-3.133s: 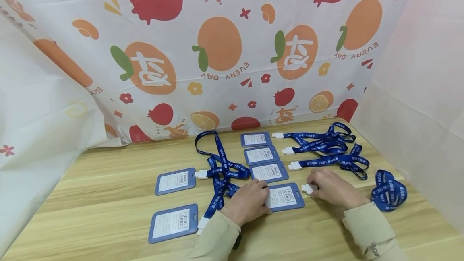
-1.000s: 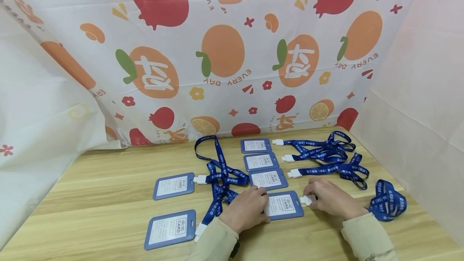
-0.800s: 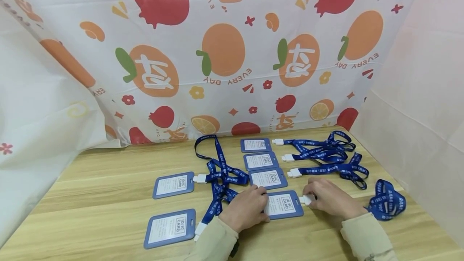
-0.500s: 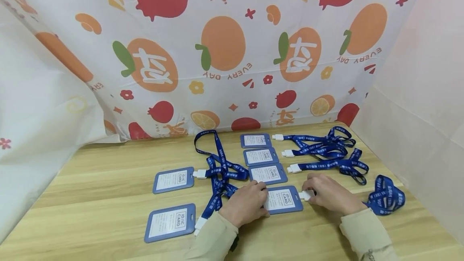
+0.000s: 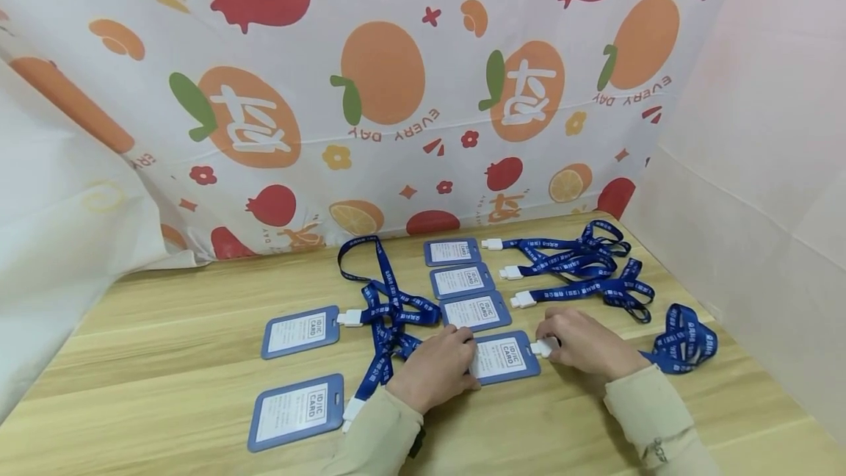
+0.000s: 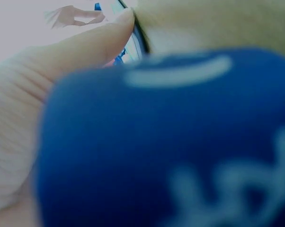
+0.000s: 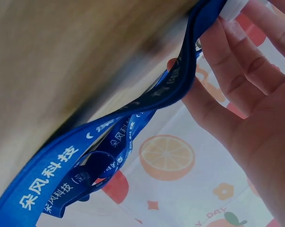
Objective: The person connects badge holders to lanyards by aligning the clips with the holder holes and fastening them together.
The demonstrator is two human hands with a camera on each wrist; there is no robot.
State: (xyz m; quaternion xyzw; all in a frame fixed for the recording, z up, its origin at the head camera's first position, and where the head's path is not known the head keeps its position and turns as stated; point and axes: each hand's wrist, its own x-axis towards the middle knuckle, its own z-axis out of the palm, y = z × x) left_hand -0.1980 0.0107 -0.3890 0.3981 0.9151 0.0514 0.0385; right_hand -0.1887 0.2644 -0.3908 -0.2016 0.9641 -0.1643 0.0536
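Fruit-printed cloth (image 5: 317, 94) backs the table (image 5: 165, 329) where the left hand (image 5: 434, 366) grips the left end of an ID/IC card holder (image 5: 502, 363) and the right hand (image 5: 586, 344) pinches a white lanyard clip (image 5: 544, 348), just brought to the holder's slot, seemingly nearly joined.

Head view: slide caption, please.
Left hand holds a badge while right hand pinches a clip at the badge's slotted end.

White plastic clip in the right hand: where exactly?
Head view, right of centre: the right hand pinches the clip at the slotted edge of the rectangular blue card holder the left hand grips.
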